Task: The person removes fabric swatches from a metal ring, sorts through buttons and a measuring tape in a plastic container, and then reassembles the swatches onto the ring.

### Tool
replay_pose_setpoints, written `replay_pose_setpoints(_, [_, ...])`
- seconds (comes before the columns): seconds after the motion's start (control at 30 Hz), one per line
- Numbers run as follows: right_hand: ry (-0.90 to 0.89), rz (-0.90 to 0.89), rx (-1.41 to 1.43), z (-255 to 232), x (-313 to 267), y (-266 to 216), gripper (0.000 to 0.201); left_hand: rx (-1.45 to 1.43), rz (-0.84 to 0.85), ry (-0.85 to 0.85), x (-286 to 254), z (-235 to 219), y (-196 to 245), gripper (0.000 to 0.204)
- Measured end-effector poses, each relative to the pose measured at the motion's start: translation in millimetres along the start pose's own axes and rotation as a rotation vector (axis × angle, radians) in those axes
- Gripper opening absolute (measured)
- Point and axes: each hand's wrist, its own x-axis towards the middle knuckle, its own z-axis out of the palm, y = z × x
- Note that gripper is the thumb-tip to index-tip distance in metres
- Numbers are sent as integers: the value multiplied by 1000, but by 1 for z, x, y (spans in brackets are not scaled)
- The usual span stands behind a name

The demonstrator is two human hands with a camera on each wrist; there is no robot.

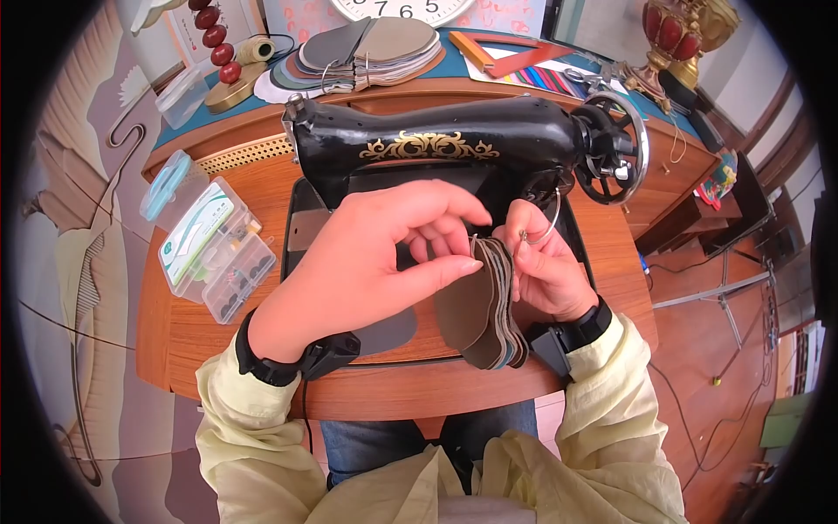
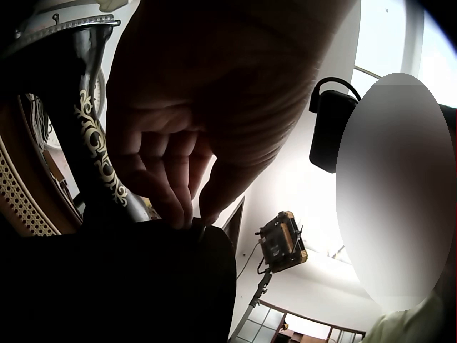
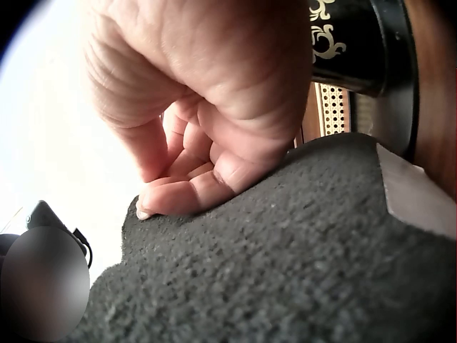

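Observation:
A bundle of leather swatches (image 1: 463,306), brown on top with grey and teal layers, hangs between the hands over the machine bed. The left hand (image 1: 375,253) pinches its top edge between thumb and fingers; the left wrist view shows these fingertips on the dark swatch (image 2: 121,286). The right hand (image 1: 550,266) pinches a thin metal ring (image 1: 555,214) at the bundle's upper right. In the right wrist view, that hand (image 3: 207,107) is curled beside a fuzzy dark grey swatch surface (image 3: 285,257). How the ring passes through the swatches is hidden.
Behind the hands stands a black sewing machine (image 1: 436,131) with a handwheel (image 1: 611,148). An open plastic box (image 1: 218,253) lies at left. A grey piece (image 1: 384,334) lies below the left wrist. Another ringed swatch stack (image 1: 375,52) and a clock (image 1: 401,10) are at the back.

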Motion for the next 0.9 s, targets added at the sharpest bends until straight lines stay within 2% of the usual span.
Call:
replay_pose_setpoints(0.1, [0,-15,-24,2,0,0,10,18,41,-42,0,3,-6,23])
replay_pose_setpoints(0.5, [17,-48,-28,-1,0,1,9,109,187,111,2,-1,-6,11])
replay_pose_setpoints(0.6, [12,-39,-41,-2,-1,2,9,136,170,80,2,-4,-6,11])
replay_pose_setpoints(0.7, [16,-47,-34,-1,0,2,8,157,124,18,2,-10,-3,11])
replay_pose_setpoints(0.8, [1,-64,-1,-3,-1,2,7,252,-62,-158,-2,-34,5,20])
replay_pose_setpoints(0.9, [-3,-65,20,-5,-1,4,7,676,-190,-357,-14,-56,-27,32])
